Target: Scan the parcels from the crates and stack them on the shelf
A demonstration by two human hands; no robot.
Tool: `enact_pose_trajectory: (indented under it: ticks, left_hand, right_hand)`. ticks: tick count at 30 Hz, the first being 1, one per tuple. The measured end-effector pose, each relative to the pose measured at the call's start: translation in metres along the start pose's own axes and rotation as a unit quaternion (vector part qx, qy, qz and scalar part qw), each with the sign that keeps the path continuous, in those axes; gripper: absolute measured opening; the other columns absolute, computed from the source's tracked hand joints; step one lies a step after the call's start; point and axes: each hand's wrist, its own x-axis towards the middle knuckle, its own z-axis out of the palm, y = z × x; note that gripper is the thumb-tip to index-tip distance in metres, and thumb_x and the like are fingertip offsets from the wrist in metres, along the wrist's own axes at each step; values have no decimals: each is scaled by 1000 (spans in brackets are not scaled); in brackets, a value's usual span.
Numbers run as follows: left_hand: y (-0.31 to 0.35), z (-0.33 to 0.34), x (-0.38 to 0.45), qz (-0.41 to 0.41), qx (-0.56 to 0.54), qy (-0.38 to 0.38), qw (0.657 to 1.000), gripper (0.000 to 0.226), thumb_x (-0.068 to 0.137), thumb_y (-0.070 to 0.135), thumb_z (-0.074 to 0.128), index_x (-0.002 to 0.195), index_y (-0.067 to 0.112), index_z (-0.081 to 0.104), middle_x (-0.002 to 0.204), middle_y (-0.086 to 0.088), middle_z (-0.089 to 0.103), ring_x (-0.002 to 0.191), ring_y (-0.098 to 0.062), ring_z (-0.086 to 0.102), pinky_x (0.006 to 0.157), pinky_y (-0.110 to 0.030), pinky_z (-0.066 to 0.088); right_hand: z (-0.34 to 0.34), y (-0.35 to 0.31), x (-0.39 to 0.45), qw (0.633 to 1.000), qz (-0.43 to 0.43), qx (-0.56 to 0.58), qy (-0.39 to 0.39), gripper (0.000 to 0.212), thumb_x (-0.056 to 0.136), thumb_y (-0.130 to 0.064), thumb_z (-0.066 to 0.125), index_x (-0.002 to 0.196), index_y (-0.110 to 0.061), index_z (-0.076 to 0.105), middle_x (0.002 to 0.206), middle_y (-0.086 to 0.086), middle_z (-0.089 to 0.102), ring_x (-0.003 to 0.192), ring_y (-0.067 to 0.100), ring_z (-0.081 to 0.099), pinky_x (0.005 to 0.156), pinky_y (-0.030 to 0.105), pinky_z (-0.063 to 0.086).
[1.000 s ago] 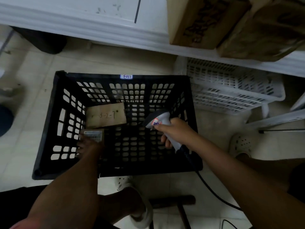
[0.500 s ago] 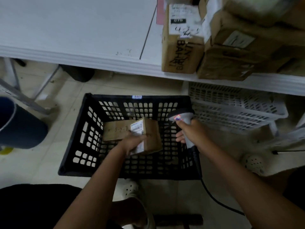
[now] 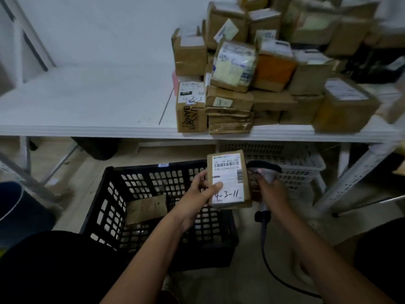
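Parcel is now lifted out of the crate, pinched in the left hand, label up, while the right hand grips the scanner beside it, so scanning comes next.

Parcel sorting room, labelled cardboard parcels heaped on white shelf, plastic crates below

Single head cam, looks fwd/down from close above hands, black crate below, shelf ahead.
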Motion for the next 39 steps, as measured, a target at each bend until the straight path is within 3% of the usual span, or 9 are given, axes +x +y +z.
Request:
enact_pose_trajectory:
  ticks: [5, 9, 11, 13, 16, 18, 21, 30, 39]
  left_hand:
    - [2, 34, 4, -1, 17, -114, 993, 85, 80, 29, 81, 143, 51, 29, 123, 6, 71, 120, -20, 64, 109, -48, 42]
    - [3, 55, 11, -24, -14, -108, 994, 80, 78, 31, 74, 146, 37, 33, 120, 2, 73, 91, -9, 73, 66, -22, 55]
    - [4, 64, 14, -38, -18, -102, 994, 81, 76, 32, 73, 147, 33, 34, 119, 1, 73, 88, -9, 73, 60, -21, 54]
    - [7, 72, 19, -28, -12, -105, 994, 84, 74, 33, 75, 147, 32, 33, 121, 0, 72, 97, -11, 73, 64, -22, 55]
    - [13, 84, 29, -19, 16, -112, 993, 96, 70, 35, 81, 149, 34, 26, 120, -2, 72, 109, -19, 70, 83, -32, 58]
    - [18, 95, 36, -6, 31, -112, 993, 113, 64, 37, 88, 151, 40, 16, 124, -3, 69, 116, -26, 65, 104, -48, 49]
    - [25, 112, 44, 9, 68, -111, 991, 133, 60, 44, 93, 156, 42, 0, 141, -8, 57, 117, -21, 61, 114, -54, 36]
    - [25, 142, 48, 37, 79, -76, 993, 105, 85, 31, 77, 159, 20, 2, 140, -8, 55, 92, -4, 58, 98, -34, 37]
    - [19, 143, 51, 11, 71, -71, 995, 104, 75, 38, 82, 155, 17, 19, 111, 9, 64, 101, -3, 60, 99, -32, 39]
  right_hand:
    - [-37, -3, -2, 999, 5, 15, 28, 46, 93, -51, 57, 101, -8, 70, 95, 12, 71, 87, 28, 67, 79, 41, 56]
    - [-64, -9, 0, 999, -4, 31, 31, 36, 95, -45, 58, 104, -11, 67, 93, 7, 67, 84, 23, 62, 66, 28, 45]
    - [-80, -13, 0, 998, -9, 49, 34, 32, 95, -44, 58, 93, -13, 66, 81, 2, 67, 75, 20, 64, 67, 29, 49]
    - [-99, -22, 1, 996, -22, 66, 56, 31, 94, -46, 59, 85, -17, 65, 76, 2, 68, 71, 21, 66, 72, 35, 57]
    - [-139, -52, -6, 996, -39, 57, 64, 35, 97, -40, 57, 81, -9, 61, 61, 7, 66, 54, 20, 63, 54, 26, 51]
    - [-162, -70, -11, 996, -48, 54, 43, 39, 96, -36, 60, 84, 1, 64, 56, 11, 66, 46, 22, 62, 48, 25, 50]
    - [-182, -84, -19, 997, -60, 58, 4, 38, 95, -33, 62, 86, 4, 64, 59, 16, 66, 48, 27, 62, 52, 31, 53]
    - [-186, -89, -44, 996, -72, -4, -46, 36, 96, -33, 59, 85, 1, 63, 55, 11, 65, 46, 23, 62, 43, 23, 46]
    - [-186, -90, -52, 996, -68, -15, -55, 39, 95, -29, 60, 98, 9, 64, 61, 16, 66, 45, 21, 62, 42, 22, 46]
